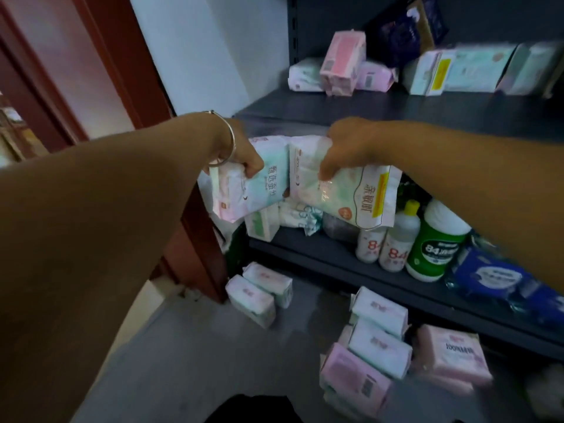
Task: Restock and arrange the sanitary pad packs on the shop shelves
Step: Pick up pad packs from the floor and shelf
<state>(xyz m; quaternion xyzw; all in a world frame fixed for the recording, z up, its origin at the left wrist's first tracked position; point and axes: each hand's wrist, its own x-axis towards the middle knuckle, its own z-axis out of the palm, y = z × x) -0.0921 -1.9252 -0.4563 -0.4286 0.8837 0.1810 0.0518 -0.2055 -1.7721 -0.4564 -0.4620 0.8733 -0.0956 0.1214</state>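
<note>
Left hand [244, 157] gripping soft crinkly pad pack [262, 184]; right hand [345, 148] pinching glossy pouch [345, 190], both hanging before dark metal shelf [396, 108].

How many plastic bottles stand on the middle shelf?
3: two small white bottles with red print side by side, and a larger green-labelled white bottle right of them. Held packs may hide others.

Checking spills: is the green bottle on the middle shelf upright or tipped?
Upright: the green bottle stands on its base, white cap on top.
</note>
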